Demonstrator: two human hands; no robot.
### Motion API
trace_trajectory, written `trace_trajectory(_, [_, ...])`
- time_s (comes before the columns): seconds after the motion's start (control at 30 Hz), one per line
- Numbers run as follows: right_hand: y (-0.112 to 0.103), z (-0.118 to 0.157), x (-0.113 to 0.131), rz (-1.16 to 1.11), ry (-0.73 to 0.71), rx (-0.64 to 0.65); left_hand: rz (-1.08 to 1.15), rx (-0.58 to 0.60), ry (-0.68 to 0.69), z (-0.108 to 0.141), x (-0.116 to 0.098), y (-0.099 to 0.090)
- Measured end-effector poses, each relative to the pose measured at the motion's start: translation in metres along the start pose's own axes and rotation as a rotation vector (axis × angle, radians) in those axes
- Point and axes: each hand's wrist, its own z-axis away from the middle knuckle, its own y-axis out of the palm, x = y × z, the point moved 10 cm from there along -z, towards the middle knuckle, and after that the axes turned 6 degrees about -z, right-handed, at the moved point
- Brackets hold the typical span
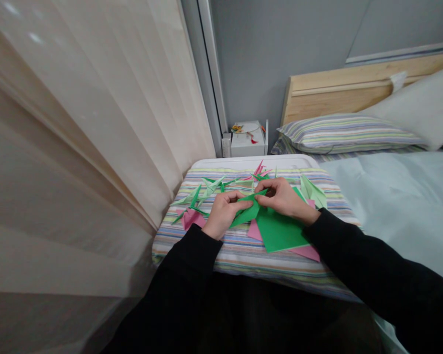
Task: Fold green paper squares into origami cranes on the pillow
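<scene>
Both my hands hold a folded piece of green origami paper (248, 211) between them above the striped cloth (251, 258). My left hand (224, 212) pinches its lower left side, and my right hand (280, 195) grips its upper right end. Under my right wrist lies a flat green paper sheet (280, 230), with a pink paper sheet (306, 251) showing beneath it. To my left lie several folded green paper cranes (206, 189) and a crumpled pink paper piece (192, 219). A pale green paper crane (312, 192) stands close to my right hand.
The cloth lies on a board with a white rim (251, 162), beside a bed with a striped pillow (343, 133) and a wooden headboard (339, 88). A pale curtain (96, 147) fills the left side. A small white box (247, 142) stands against the wall.
</scene>
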Motion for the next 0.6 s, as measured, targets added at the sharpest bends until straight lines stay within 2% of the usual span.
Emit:
trace_trajectory(0.27, [-0.018,0.000,0.003,-0.087,-0.060,-0.116,0.042,-0.025,-0.012,-0.001,0.002,-0.003])
trace_trajectory(0.43, [0.006,0.000,-0.008,-0.200,0.051,0.065,0.010,-0.033,0.083,0.000,-0.006,-0.005])
trace_trajectory(0.6, [0.004,-0.001,-0.009,-0.208,0.046,0.038,0.018,0.003,0.075,0.001,-0.004,-0.001])
